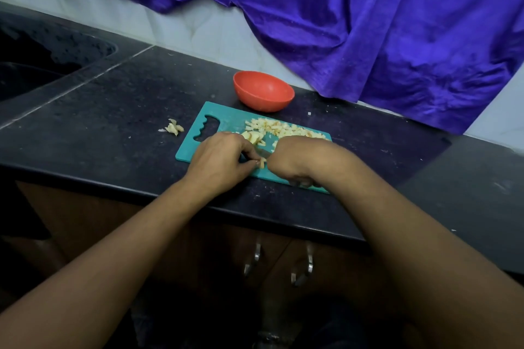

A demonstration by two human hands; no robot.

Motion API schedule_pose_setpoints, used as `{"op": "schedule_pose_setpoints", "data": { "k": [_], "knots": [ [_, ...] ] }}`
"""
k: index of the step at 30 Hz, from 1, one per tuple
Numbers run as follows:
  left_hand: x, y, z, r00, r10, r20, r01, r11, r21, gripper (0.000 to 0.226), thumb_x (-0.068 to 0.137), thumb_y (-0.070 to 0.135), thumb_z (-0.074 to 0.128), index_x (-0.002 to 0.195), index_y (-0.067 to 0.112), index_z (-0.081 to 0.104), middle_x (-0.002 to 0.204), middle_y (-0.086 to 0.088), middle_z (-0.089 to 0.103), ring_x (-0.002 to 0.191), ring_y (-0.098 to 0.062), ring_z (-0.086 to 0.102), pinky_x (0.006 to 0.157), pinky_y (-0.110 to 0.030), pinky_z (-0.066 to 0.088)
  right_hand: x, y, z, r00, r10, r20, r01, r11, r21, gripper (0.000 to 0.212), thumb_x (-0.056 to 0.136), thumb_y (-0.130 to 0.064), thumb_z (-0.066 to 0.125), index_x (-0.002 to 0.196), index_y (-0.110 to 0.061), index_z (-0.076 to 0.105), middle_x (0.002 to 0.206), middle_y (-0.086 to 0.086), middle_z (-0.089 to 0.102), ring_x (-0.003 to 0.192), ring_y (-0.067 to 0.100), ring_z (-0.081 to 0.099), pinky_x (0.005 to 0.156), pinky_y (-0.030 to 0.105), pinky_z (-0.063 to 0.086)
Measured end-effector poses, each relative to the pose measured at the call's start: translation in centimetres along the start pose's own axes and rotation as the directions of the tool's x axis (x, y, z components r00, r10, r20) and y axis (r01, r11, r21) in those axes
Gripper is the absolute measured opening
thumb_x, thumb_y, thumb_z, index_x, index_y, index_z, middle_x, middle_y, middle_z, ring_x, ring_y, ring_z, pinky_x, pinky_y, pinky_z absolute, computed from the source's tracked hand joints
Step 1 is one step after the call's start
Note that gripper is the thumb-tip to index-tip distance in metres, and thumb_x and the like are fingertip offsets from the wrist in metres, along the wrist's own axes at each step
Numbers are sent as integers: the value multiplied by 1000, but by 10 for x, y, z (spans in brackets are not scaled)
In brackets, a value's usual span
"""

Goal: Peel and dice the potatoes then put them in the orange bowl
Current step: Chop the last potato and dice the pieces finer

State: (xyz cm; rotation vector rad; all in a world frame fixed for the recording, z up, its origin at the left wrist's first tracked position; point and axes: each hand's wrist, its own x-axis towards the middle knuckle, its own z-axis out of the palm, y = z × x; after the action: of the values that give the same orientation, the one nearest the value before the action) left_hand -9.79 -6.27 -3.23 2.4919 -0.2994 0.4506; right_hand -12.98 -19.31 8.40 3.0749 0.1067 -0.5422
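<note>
**A:** Hands?

**B:** Your left hand [218,159] pinches a potato strip [262,163] at the fingertips, at 6 o'clock on the board [224,119]. Your right hand [295,161] is curled round the knife [265,153]. The handle is hidden, and a short bit of blade shows at the strip's 12 o'clock.

**A:** Where's the rest of the potato?

**B:** The dice [280,129] are piled on the board at 1 o'clock from your hands. The bowl [255,99] is on the counter [127,99], just beside the board's far edge at 12 o'clock. The peels [173,127] are on the counter, 9 o'clock off the board.
</note>
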Motion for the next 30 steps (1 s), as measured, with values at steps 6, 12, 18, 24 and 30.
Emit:
{"op": "schedule_pose_setpoints", "data": {
  "k": [6, 12, 18, 24, 30],
  "knots": [
    [-1, -1, 1, 1000, -10, -23, 10, 1000, -4, 4, 85, 37, 80, 89, 37, 79, 91, 15, 71, 93, -9, 60, 77, -35, 53, -10, 3, 51, 995, 36, -90, -26, 993, 115, 29, 103, -34, 50, 121, -13, 59, 104, 5, 58, 96, 22, 59, 83, 40, 53],
    [-1, 0, 0, 1000, -24, -17, 24, 1000, -1, 3, 85, 36, 80, 84, 35, 78, 93, 14, 70, 94, -9, 60, 78, -36, 54, -12, 4, 66, 987, 44, -154, -27, 993, 111, 28, 104, -35, 49, 121, -16, 61, 103, 4, 61, 94, 22, 61, 76, 38, 54],
    [-1, 2, -2, 999, -40, -6, 40, 999, -4, 4, 85, 37, 80, 85, 35, 78, 94, 15, 70, 94, -7, 61, 79, -38, 56, -13, -1, 67, 989, 54, -140, -48, 998, 49, 29, 104, -33, 50, 126, -16, 57, 105, 5, 58, 97, 22, 60, 80, 40, 56],
    [-1, 3, -2, 1000, -30, -1, 30, 1000, 3, 3, 85, 35, 80, 85, 32, 77, 94, 15, 70, 93, -8, 62, 78, -37, 55, -5, -5, 29, 999, 44, -23, -43, 998, 37, 26, 101, -30, 53, 119, -13, 60, 98, 5, 58, 93, 23, 61, 83, 39, 53],
    [-3, 4, -3, 999, -32, -1, 32, 999, 27, 4, 85, 34, 80, 84, 33, 75, 93, 14, 68, 93, -11, 61, 76, -37, 54, 2, -10, 7, 1000, 27, -5, -27, 999, -32, 20, 100, -21, 51, 90, -5, 59, 76, 8, 60, 68, 21, 61, 68, 33, 52]
  ]
}}
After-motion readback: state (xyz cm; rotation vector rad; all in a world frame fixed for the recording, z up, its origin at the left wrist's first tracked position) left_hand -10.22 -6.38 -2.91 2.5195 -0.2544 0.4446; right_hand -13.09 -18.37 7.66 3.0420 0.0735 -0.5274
